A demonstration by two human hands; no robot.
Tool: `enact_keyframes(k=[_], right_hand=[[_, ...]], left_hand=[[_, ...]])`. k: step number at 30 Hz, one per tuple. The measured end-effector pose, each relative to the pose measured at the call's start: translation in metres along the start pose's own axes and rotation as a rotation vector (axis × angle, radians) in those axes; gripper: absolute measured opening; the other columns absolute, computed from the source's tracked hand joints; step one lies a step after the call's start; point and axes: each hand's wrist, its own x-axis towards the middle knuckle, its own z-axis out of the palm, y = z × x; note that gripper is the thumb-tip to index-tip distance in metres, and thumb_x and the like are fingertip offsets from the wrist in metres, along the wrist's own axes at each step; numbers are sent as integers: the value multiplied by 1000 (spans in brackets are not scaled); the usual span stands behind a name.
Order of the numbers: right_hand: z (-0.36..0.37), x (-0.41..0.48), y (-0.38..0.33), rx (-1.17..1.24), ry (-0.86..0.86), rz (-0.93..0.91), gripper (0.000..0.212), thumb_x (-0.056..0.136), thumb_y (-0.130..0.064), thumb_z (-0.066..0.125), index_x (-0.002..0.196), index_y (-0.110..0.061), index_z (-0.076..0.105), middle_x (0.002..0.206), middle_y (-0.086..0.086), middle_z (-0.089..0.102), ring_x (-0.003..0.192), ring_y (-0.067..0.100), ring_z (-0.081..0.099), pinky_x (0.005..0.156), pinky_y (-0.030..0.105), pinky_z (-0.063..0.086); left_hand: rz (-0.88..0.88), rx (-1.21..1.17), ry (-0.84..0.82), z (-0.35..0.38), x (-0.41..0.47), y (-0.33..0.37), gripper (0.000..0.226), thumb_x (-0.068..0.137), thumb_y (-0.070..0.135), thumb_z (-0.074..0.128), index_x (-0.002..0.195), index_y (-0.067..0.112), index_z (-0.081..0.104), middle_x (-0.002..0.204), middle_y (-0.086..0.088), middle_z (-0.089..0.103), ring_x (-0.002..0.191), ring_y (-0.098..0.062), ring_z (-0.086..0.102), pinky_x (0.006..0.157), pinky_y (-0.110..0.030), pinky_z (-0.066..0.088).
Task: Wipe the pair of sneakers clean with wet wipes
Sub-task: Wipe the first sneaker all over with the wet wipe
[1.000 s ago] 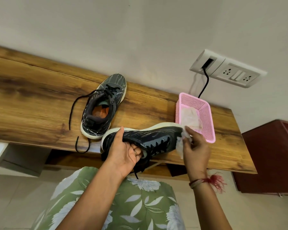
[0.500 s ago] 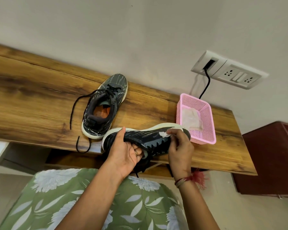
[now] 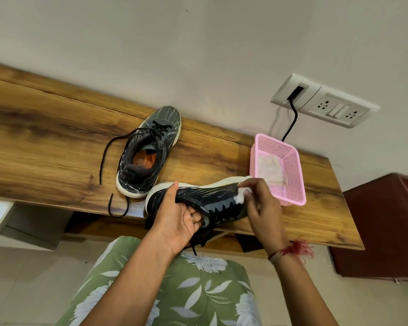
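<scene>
Just left of the pink basket (image 3: 292,203), a person holds one sneaker (image 3: 212,196) on its side above the wooden shelf (image 3: 45,137). Their left hand (image 3: 181,215) grips the heel, thumb over the sole rim and fingers curled into the collar. Their right hand (image 3: 262,203) pinches a small white wipe (image 3: 242,196) against the upper near the toe. The second sneaker (image 3: 149,151) stands further left of the basket, laces loose. Wiping well likely calls for a steady heel grip, short firm strokes toward the sole seam, and refolding the wipe to a clean face.
</scene>
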Motion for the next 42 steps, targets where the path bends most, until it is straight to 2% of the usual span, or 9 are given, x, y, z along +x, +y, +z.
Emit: enact_keyframes(k=[5,9,12,16,23,27,32,38,42], right_hand=[[5,-2,5,-139,225,89,10,92,-18,57,100,-13,62,94,-3,60,89,12,57,74,25,46],[19,-12,-12,-128,82,-79,7,92,-13,56,95,-13,62,95,-4,61,87,1,54,74,8,41],[11,-12,-13,-205,-84,-206,11,92,-13,57,100,-13,64,104,-2,65,100,0,53,93,18,42],[-2,-5,2,-229,73,-29,16,93,-18,54,105,-15,64,101,-2,66,92,6,56,86,39,52],[15,-17,-14,-243,-106,-230,29,94,-29,47,108,-14,66,110,-1,66,109,6,56,95,20,41],[3,-9,3,-310,97,-1,30,95,-27,51,115,-9,64,115,7,64,109,21,57,91,24,38],[33,-26,-15,-169,29,-10,50,89,-47,48,122,-11,59,125,-3,54,124,8,42,103,23,33],[14,-8,-7,-179,101,25,21,89,-31,61,101,-15,61,96,-6,58,91,11,57,75,23,45],[24,-11,-18,-166,74,-3,6,91,-18,58,88,-13,57,83,-3,59,77,13,56,66,29,46]], left_hand=[[-8,1,2,1,-1,1,60,93,60,33,108,9,61,69,-4,60,48,-11,46,67,-27,40],[-4,-21,11,1,2,1,66,92,60,35,121,6,59,79,-6,58,57,-13,46,73,-28,40],[3,-17,13,0,2,0,66,91,61,35,118,6,60,78,-6,57,59,-13,42,70,-27,39],[13,-2,2,1,2,0,59,93,59,33,104,9,62,67,-4,64,51,-11,51,68,-26,41],[4,-17,2,1,4,0,68,93,60,33,120,4,59,80,-6,64,61,-12,55,73,-27,41],[21,-4,-1,1,3,-1,59,95,57,30,106,7,60,60,-3,65,39,-9,55,66,-28,40],[23,-7,8,-2,6,1,62,93,58,35,112,6,62,80,-8,70,55,-12,65,77,-28,46],[21,-7,51,0,4,3,68,91,61,36,119,4,60,105,-13,60,90,-22,51,88,-31,36],[22,6,39,-1,5,2,60,93,59,33,102,7,62,65,-3,64,46,-11,55,67,-26,41]])
